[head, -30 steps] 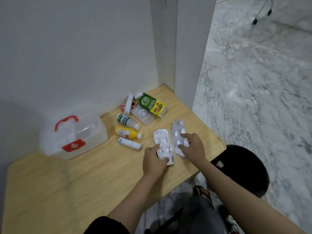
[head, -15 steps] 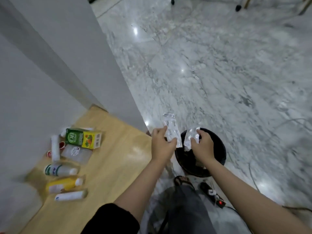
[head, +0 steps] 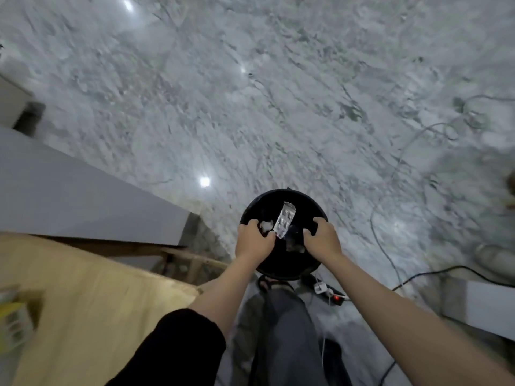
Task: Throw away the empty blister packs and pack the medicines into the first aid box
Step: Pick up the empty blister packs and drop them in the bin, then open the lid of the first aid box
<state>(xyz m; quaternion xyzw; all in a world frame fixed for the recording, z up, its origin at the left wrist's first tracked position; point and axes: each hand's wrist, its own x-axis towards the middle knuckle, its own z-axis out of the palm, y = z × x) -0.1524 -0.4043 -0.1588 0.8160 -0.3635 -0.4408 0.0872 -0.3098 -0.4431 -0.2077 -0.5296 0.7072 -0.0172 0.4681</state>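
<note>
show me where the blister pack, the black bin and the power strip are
blister pack (head: 284, 223), head view, middle of the foil strip
black bin (head: 281, 271), head view, near wall
power strip (head: 334, 298), head view, by its red light

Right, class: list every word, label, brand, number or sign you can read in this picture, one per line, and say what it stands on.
No text can be read in this picture.
Blister pack over the black bin: only foil pockets show, no print legible.
Yellow and green box at the left edge of the wooden table: too blurred to read.
Power strip on the floor: a red light, no lettering visible.
</note>
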